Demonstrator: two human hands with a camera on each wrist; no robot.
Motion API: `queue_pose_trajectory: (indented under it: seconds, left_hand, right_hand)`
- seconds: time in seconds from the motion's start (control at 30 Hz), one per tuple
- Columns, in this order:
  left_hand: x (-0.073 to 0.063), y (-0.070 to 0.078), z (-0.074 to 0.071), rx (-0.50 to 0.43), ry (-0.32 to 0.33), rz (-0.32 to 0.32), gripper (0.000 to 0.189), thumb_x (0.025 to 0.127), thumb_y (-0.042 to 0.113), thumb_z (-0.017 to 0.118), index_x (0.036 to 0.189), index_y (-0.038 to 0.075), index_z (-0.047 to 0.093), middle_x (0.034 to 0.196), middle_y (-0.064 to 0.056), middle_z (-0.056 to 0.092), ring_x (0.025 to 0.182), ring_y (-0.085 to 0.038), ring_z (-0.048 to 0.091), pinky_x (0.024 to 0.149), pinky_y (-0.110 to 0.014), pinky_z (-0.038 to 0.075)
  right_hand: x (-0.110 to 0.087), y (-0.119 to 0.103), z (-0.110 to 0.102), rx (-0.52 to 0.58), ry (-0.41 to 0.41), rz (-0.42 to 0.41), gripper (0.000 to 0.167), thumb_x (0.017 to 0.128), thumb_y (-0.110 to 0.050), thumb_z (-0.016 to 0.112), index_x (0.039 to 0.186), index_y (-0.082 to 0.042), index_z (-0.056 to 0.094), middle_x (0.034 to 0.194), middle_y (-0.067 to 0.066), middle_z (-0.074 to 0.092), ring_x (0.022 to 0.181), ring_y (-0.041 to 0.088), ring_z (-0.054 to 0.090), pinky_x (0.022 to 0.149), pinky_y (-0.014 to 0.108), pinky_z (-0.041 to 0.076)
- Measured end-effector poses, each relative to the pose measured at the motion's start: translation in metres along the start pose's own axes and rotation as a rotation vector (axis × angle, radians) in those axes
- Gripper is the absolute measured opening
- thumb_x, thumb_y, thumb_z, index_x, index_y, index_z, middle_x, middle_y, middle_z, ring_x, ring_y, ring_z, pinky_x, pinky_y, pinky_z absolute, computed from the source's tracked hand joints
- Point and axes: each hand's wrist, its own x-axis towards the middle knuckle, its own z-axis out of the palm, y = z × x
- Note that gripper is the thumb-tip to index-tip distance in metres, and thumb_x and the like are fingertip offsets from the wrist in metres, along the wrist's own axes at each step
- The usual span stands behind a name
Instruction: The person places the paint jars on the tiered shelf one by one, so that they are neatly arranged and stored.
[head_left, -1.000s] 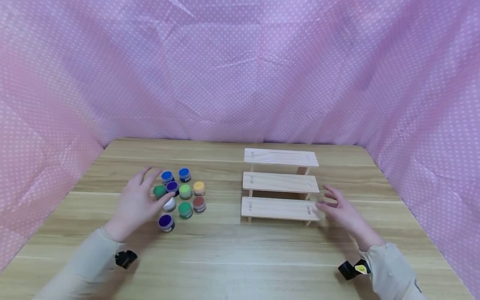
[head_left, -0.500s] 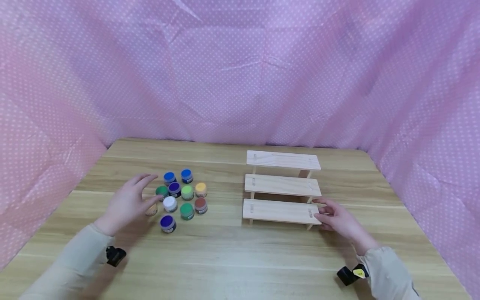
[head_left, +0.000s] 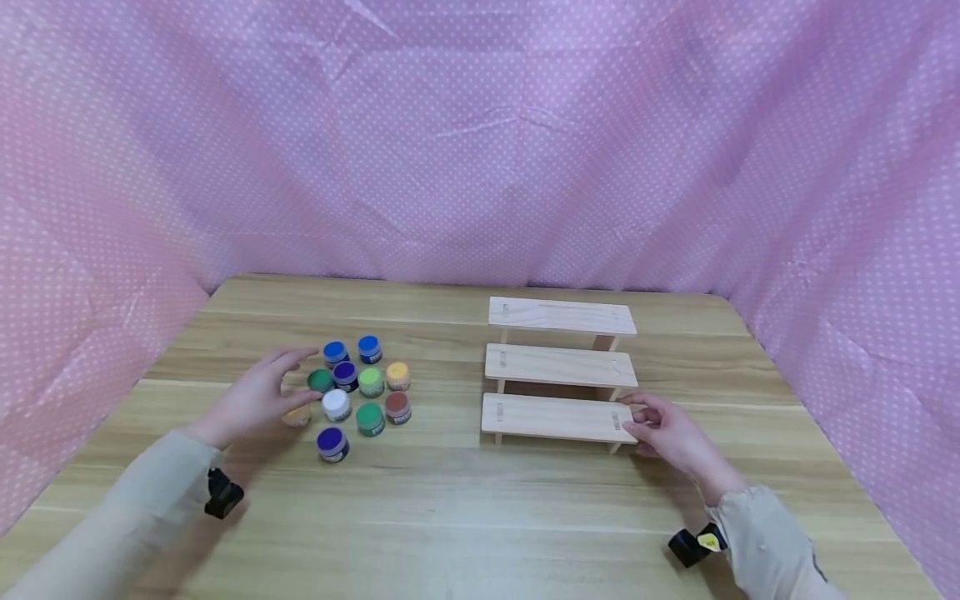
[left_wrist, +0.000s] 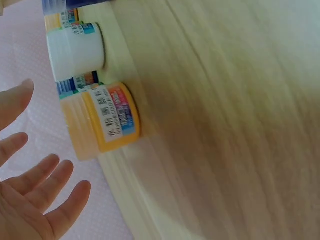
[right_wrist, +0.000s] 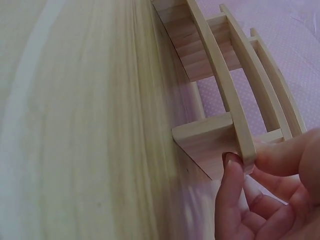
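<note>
My left hand (head_left: 251, 404) hovers at the left side of a cluster of small paint jars, its fingers spread and holding nothing. Nearest to it is an orange paint jar (left_wrist: 102, 122), partly hidden by the hand in the head view. A white paint jar (head_left: 336, 406) and a dark green one (head_left: 320, 381) stand just right of the thumb. On the other side, my right hand (head_left: 671, 433) pinches the right end of the lowest board of a three-step wooden display stand (head_left: 555, 417). The right wrist view shows the thumb on top of the board (right_wrist: 227, 95) and a finger below.
Several more jars stand close together: blue (head_left: 370, 348), light green (head_left: 371, 382), yellow (head_left: 398, 376), brown (head_left: 398, 407), green (head_left: 370, 418) and purple (head_left: 332, 444). All rest on a wood-grain table (head_left: 450, 517). Pink dotted cloth (head_left: 480, 167) hangs behind and around it.
My right hand has moved in from beside the stand and taken hold of the lowest board's end. My left hand has drawn back leftward, uncovering the white jar and part of the orange one.
</note>
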Motion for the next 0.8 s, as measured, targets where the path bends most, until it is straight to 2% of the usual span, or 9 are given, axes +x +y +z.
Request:
queue_pose_trajectory:
  seconds: [0.13,0.23,0.43,0.6,0.8]
  left_hand:
    - [-0.002,-0.008,0.002,-0.054,-0.021,0.020,0.061,0.087,0.027,0.069,0.136,-0.001,0.045,0.131,-0.026,0.051,0.114,-0.046,0.051,0.088,-0.058,0.048]
    - [-0.007,-0.014,0.002,-0.097,-0.054,0.011,0.058,0.089,0.026,0.067,0.134,-0.003,0.047,0.130,-0.027,0.052,0.114,-0.048,0.051,0.088,-0.058,0.049]
    - [-0.020,-0.020,0.007,-0.147,-0.113,-0.077,0.061,0.090,0.036,0.064,0.134,-0.003,0.047,0.131,-0.028,0.051,0.115,-0.047,0.051,0.089,-0.054,0.050]
    - [-0.024,-0.022,0.011,-0.165,-0.118,-0.143,0.059,0.089,0.041,0.064,0.130,-0.001,0.053,0.129,-0.027,0.053,0.112,-0.042,0.056,0.087,-0.049,0.053]
    - [-0.027,-0.024,0.012,-0.164,-0.107,-0.139,0.054,0.088,0.035,0.067,0.128,0.000,0.055,0.123,-0.027,0.057,0.105,-0.039,0.061,0.085,-0.047,0.054]
  right_hand:
    - [0.000,0.000,0.000,-0.008,0.005,-0.003,0.044,0.093,-0.003,0.057,0.133,0.004,0.042,0.098,0.011,0.055,0.080,0.013,0.056,0.063,0.028,0.055]
    - [-0.001,0.001,0.001,-0.012,0.014,-0.002,0.044,0.093,-0.003,0.057,0.133,0.004,0.043,0.099,0.012,0.055,0.080,0.013,0.056,0.064,0.028,0.055]
    - [-0.003,0.000,0.003,-0.017,0.035,0.007,0.042,0.092,-0.002,0.057,0.133,0.002,0.045,0.099,0.012,0.055,0.081,0.014,0.056,0.064,0.028,0.056]
    - [-0.004,0.000,0.004,-0.020,0.037,0.008,0.042,0.093,-0.002,0.056,0.133,0.002,0.045,0.099,0.012,0.055,0.081,0.014,0.056,0.064,0.028,0.056]
    - [-0.003,0.000,0.004,-0.025,0.041,-0.001,0.042,0.093,-0.002,0.056,0.133,0.001,0.045,0.100,0.013,0.055,0.081,0.015,0.056,0.065,0.028,0.056]
